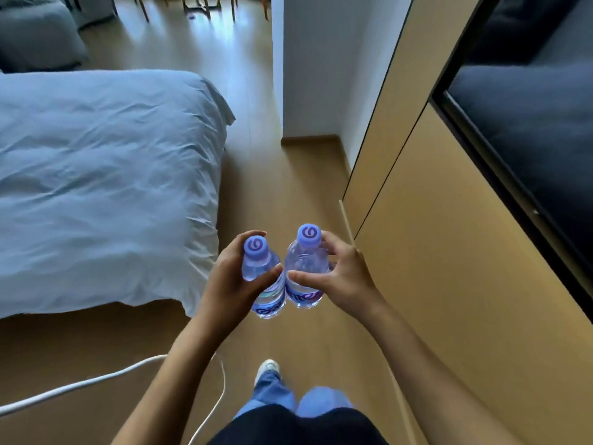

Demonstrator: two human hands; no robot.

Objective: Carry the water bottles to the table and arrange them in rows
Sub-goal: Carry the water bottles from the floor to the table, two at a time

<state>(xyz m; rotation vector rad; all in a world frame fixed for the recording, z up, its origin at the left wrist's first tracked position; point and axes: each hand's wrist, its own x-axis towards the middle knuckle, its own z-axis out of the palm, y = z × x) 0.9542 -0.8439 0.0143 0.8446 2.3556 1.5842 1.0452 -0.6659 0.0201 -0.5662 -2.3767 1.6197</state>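
Note:
I carry two clear water bottles with pale blue caps, upright and side by side in front of my body, over the wooden floor. My left hand (pixel 232 281) grips the left bottle (pixel 261 274) around its upper body, thumb across the front. My right hand (pixel 345 274) grips the right bottle (pixel 305 268) the same way from the right. The two bottles nearly touch at their labels. Wooden table and chair legs (pixel 205 6) show at the far end of the room.
A bed with a rumpled white duvet (pixel 102 175) fills the left side. A tan wardrobe (pixel 433 239) with a dark recess lines the right. A white wall corner (pixel 308 69) juts ahead. A white cable (pixel 96 382) lies on the floor at lower left.

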